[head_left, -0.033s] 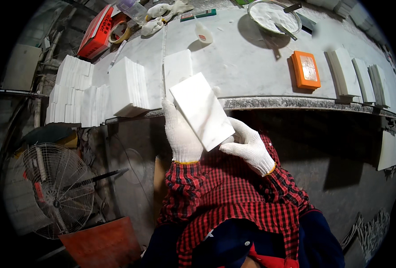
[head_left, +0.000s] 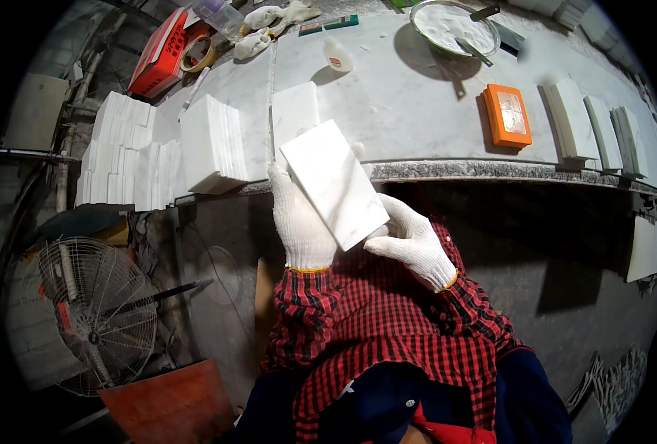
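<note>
A white marble tile (head_left: pixel 336 185) with faint grey veins is held tilted in front of the bench edge. My left hand (head_left: pixel 302 222), in a white knit glove, supports it from beneath along its left side, with most of the fingers hidden behind the tile. Gripping the lower right corner is my right hand (head_left: pixel 411 240), gloved the same way, thumb and fingers closed there. Just beyond the held piece, another white tile (head_left: pixel 296 111) lies flat on the pale marble benchtop (head_left: pixel 387 122).
Stacked tiles (head_left: pixel 211 140) stand at the left, beside further stacks (head_left: pixel 121 152). To the right are an orange block (head_left: pixel 507 116) and upright tiles (head_left: pixel 570 122). A bowl of white paste (head_left: pixel 453 29), a small bottle (head_left: pixel 337 55) and a red box (head_left: pixel 159 55) sit farther back. A caged fan (head_left: pixel 95 318) is lower left.
</note>
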Available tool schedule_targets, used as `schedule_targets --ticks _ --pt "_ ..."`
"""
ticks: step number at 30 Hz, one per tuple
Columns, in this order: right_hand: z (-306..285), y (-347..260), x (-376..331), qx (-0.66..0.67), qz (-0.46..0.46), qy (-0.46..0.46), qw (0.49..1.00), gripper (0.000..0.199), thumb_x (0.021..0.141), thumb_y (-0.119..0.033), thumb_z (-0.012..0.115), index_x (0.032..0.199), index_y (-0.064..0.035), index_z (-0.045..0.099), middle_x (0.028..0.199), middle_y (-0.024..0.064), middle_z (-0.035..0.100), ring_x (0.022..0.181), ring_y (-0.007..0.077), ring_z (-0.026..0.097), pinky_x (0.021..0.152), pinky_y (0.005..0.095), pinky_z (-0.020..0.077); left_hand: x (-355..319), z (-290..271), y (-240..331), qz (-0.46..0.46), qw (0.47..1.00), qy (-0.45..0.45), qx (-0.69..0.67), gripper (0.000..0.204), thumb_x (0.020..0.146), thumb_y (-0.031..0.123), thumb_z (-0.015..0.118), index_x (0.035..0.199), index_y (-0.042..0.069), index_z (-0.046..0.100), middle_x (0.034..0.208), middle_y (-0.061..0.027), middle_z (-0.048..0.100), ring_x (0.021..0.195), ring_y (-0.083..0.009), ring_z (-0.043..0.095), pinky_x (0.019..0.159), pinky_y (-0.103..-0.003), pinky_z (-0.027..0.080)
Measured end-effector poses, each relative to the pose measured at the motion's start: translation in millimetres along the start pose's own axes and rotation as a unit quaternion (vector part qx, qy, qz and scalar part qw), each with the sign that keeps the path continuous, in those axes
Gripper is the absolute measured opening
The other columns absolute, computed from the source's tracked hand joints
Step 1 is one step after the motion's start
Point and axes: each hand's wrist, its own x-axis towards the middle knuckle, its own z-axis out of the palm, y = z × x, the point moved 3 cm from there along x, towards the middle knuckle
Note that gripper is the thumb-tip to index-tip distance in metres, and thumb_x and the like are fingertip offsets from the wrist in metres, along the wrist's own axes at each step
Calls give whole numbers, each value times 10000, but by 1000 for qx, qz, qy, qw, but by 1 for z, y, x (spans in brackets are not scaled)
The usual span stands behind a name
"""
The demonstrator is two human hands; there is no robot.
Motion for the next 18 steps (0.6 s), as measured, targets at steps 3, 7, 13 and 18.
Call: schedule_targets --ticks 3,7,13,18 --pt "4 -5 -2 -8 -16 -8 1000 820 806 -86 821 1509 13 410 1394 102 577 1212 173 590 998 323 499 2 -3 -2 -3 999 -39 -12 749 1040 639 307 1554 94 317 1380 -262 556 1193 -409 610 1000 -522 521" --pt "10 -10 -5 -61 -35 17 997 875 809 -120 838 1536 7 369 1443 110 543 1250 174 568 1026 328 483 -3 -2 -5 -7 996 -57 -61 787 1026 659 333 1581 104 278 1438 -261 510 1255 -414 566 1045 -531 486" --pt "7 -14 -8 -316 -158 102 930 966 738 -191 877 1520 36 357 1401 213 553 1253 246 586 991 335 529 -3 4 -17 -19 998 -53 -22 841 1001 711 322 1587 111 270 1478 -236 480 1281 -418 545 1074 -528 462" --pt "17 -19 -15 -384 -186 158 890 1101 672 -302 914 1553 -20 316 1446 219 480 1321 335 540 1053 400 494 -13 7 -28 -41 996 -53 -56 848 1001 727 273 1607 136 242 1562 -170 401 1398 -360 447 1173 -482 353"
